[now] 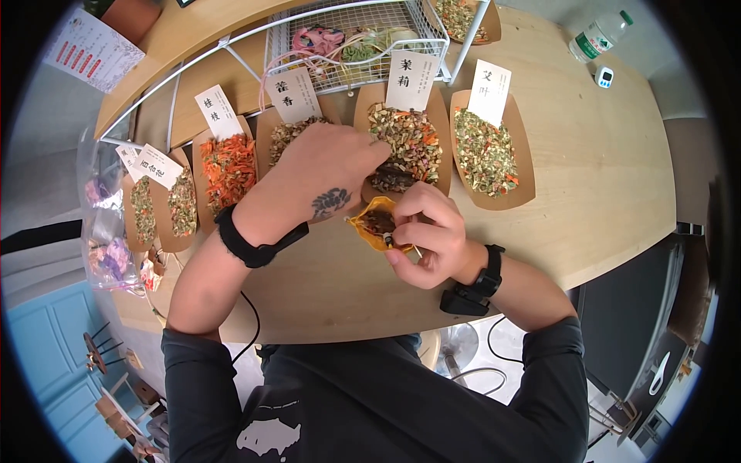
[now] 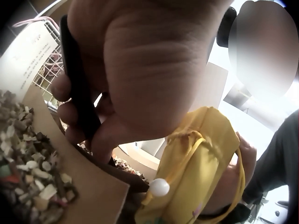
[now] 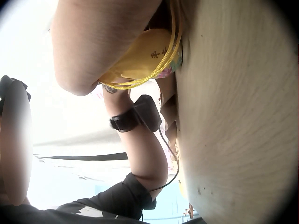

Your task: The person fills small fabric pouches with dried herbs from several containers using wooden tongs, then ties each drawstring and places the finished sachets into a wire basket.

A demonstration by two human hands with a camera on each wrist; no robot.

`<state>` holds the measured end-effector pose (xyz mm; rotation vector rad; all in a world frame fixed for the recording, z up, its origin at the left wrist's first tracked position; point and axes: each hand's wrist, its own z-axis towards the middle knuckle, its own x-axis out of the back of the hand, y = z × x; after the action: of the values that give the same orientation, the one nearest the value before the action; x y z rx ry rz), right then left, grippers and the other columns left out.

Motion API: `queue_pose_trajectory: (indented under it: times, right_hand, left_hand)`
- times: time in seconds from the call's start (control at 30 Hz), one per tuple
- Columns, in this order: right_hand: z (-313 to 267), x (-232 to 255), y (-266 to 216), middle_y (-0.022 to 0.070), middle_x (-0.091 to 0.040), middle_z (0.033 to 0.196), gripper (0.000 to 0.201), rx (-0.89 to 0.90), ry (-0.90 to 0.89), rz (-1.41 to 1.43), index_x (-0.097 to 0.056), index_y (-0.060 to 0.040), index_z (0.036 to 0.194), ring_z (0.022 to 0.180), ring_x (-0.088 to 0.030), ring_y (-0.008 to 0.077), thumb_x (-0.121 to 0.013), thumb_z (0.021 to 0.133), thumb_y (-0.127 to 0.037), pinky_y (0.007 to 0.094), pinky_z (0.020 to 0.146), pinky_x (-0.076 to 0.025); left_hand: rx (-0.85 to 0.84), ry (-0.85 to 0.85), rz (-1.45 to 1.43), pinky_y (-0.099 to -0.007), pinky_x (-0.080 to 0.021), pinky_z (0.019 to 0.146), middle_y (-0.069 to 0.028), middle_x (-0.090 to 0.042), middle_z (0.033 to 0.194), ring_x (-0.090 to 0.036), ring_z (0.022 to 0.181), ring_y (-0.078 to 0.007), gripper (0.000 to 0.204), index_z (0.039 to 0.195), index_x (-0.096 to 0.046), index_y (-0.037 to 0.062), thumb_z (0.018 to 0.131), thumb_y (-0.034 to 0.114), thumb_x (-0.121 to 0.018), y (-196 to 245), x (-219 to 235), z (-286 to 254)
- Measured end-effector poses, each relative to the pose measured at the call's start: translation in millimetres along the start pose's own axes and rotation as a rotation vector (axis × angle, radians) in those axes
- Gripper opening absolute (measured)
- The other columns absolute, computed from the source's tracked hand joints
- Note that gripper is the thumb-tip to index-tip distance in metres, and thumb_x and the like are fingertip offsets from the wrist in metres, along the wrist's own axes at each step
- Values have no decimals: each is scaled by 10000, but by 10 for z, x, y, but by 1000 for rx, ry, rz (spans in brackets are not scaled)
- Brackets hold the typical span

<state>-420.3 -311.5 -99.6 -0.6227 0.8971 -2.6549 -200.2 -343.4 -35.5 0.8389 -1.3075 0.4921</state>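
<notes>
My left hand [image 1: 328, 162] reaches across to the paper tray of mixed dried herbs labelled 茉莉 [image 1: 440, 174]. It grips a dark scoop [image 2: 83, 88] by its long handle, fingers curled round it in the left wrist view. In the head view the scoop's dark end lies low over the herbs at the tray's near end. Just below, my right hand [image 1: 436, 235] pinches the rim of a yellow drawstring pouch [image 1: 360, 224], its mouth open upward with dark contents showing. Yellow cords and a white bead [image 2: 160, 187] hang from the pouch.
Several labelled herb trays stand in a row: orange pieces [image 1: 229, 171] to the left, the 艾叶 tray [image 1: 525, 181] to the right. Behind them is a white wire basket [image 1: 355, 73] with corded pouches. A bottle [image 1: 600, 37] and small timer [image 1: 604, 76] stand back right.
</notes>
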Motion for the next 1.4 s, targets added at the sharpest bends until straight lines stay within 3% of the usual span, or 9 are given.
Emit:
queue_pose_trajectory:
  times: [0.33, 0.53, 0.73, 0.83, 1.03, 1.13, 1.23, 1.4]
  right_hand:
    - [-13, 5, -1, 75, -567, 929, 189, -23, 8, -12, -622, -70, 737, 696, -531, 228, -809, 709, -83, 343, 583, -417]
    - [-13, 2, 14, 79, -565, 926, 189, -11, 18, -18, -622, -66, 733, 711, -538, 237, -808, 706, -88, 350, 585, -421]
    - [-13, -11, 6, 78, -551, 911, 186, -9, 41, -12, -630, -64, 733, 697, -538, 243, -810, 694, -90, 353, 584, -413]
    - [-10, -14, 11, 76, -546, 906, 185, -1, 35, -14, -629, -67, 730, 689, -534, 239, -808, 688, -88, 354, 581, -404]
    - [-14, -5, 8, 72, -550, 908, 191, -4, 18, -29, -627, -71, 737, 694, -534, 235, -808, 677, -85, 358, 592, -405]
    - [-17, -2, 6, 72, -551, 910, 191, -7, 6, -28, -627, -73, 740, 698, -536, 237, -808, 678, -84, 360, 596, -407]
    - [-8, 3, -7, 72, -552, 911, 190, 5, -3, -36, -624, -72, 738, 693, -531, 237, -805, 681, -81, 363, 597, -408]
    - [-19, -6, -25, 68, -552, 906, 190, 51, -25, -22, -621, -69, 739, 688, -529, 237, -804, 688, -86, 364, 597, -410]
  left_hand:
    - [6, 150, -49, -479, -495, 681, -152, -631, 822, -639, 798, -394, 164, 1021, -663, 68, 875, 95, -735, -50, 237, -88]
    - [-5, 232, -127, -452, -482, 660, -126, -631, 806, -641, 774, -361, 196, 1002, -687, 58, 834, 93, -780, 79, 615, -263]
    - [26, 34, -235, -435, -489, 654, -107, -690, 861, -656, 763, -350, 258, 1017, -722, 65, 789, 118, -830, 226, 713, -539]
    - [39, 45, -230, -420, -496, 645, -95, -702, 861, -664, 745, -336, 251, 1018, -733, 72, 796, 116, -843, 188, 645, -576]
    - [175, 153, -326, -362, -518, 657, -98, -709, 890, -695, 767, -288, 242, 1043, -746, 72, 822, 81, -844, 232, 638, -665]
    - [258, 92, -389, -362, -532, 688, -114, -712, 920, -710, 800, -290, 237, 1081, -751, 55, 856, 67, -824, 280, 555, -748]
    - [270, 245, -502, -393, -535, 669, -140, -697, 947, -678, 773, -333, 238, 1139, -746, 47, 908, 97, -778, 322, 446, -858]
    - [496, 365, -409, -387, -555, 706, -161, -706, 978, -700, 832, -315, 244, 1158, -741, 20, 915, 44, -751, 277, 358, -1153]
